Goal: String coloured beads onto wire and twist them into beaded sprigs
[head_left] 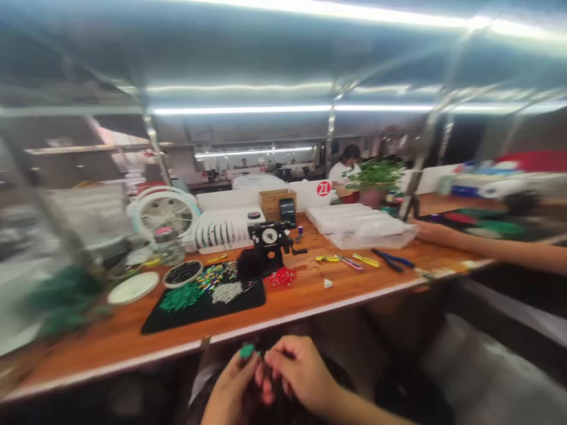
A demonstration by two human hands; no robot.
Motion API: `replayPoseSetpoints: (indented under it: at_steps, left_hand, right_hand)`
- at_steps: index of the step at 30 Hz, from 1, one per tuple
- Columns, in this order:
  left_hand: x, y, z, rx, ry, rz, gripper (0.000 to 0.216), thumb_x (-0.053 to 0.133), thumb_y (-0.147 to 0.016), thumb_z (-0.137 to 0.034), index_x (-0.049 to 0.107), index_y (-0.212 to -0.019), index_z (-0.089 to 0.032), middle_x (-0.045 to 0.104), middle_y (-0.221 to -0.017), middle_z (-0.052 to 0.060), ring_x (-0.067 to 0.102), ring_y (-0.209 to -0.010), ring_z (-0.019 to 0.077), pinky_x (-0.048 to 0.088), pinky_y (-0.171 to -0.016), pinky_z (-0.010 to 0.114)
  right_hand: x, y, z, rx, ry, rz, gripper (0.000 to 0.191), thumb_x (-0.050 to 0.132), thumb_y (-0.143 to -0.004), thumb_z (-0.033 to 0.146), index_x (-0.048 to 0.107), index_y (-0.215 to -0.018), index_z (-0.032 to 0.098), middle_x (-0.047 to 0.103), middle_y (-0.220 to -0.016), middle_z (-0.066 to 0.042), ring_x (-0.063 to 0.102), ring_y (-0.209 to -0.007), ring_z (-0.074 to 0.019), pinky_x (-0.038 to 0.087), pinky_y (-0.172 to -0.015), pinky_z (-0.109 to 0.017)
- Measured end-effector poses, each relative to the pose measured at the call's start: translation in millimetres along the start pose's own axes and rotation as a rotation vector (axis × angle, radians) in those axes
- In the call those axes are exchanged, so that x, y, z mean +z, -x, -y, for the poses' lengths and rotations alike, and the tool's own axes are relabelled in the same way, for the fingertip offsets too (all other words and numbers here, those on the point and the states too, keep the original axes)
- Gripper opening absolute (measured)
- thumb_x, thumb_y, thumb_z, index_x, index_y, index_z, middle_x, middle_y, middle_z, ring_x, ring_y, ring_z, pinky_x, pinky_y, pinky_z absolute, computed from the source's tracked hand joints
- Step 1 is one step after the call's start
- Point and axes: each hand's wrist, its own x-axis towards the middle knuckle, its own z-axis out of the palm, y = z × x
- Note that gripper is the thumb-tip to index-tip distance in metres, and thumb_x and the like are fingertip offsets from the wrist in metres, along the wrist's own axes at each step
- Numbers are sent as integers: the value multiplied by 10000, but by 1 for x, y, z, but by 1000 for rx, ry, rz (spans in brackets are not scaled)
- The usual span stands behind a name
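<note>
Below the table's front edge, my left hand (235, 381) and my right hand (305, 372) are close together over my lap. A small green piece (247, 351) shows at the tip of my left hand; whether it is held or worn on a finger I cannot tell. The left fingers are curled. My right hand has thumb and fingertips pinched together beside the left fingers, and whatever lies between them is too small and blurred to name. Nearest on the table is a black mat (199, 313) bearing green pieces (181, 297), silvery pieces (227, 292) and multicoloured pieces (211, 276).
Behind the mat stands a black hand-cranked device (271, 239). Red pieces (281, 277), yellow-handled tools (365, 260) and dark pliers (390, 260) lie rightward. A white lid (133, 288) and a bowl of black pieces (183, 273) sit left. Another person's arm (460, 241) reaches in from the right.
</note>
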Motion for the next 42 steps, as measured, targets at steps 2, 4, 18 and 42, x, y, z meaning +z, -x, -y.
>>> replayPoseSetpoints:
  at_steps: [2, 4, 18, 42]
  left_hand:
    - [1, 0, 4, -55, 175, 126, 294, 685, -695, -374, 517, -582, -161, 518, -509, -2, 466, -454, 106, 411, -472, 234]
    - [1, 2, 6, -79, 263, 179, 285, 657, -725, -329, 488, -573, -157, 481, -481, -18, 433, -424, 88, 369, -440, 207]
    - [-10, 4, 4, -326, 515, 311, 386, 647, -718, -288, 363, -486, -169, 330, -420, -61, 289, -384, 41, 220, -380, 151]
    - [-2, 14, -8, 8, -180, 87, 242, 717, -654, -351, 594, -687, -146, 549, -595, -21, 461, -561, 108, 355, -551, 206]
  right_hand:
    - [-3, 6, 4, -14, 55, 28, 334, 593, -743, 429, 550, -589, 136, 533, -446, 17, 415, -361, -62, 296, -376, -178]
    - [-4, 10, 8, -31, 52, 78, 301, 591, -748, 383, 536, -575, 143, 525, -443, 20, 423, -386, -70, 315, -405, -187]
    - [3, 17, 12, -102, 56, 139, 220, 571, -700, 231, 508, -506, 147, 488, -463, 19, 401, -446, -84, 313, -457, -214]
    - [-7, 14, 8, -5, 308, 126, 193, 621, -741, 322, 678, -697, 142, 553, -522, 15, 469, -421, -90, 341, -425, -192]
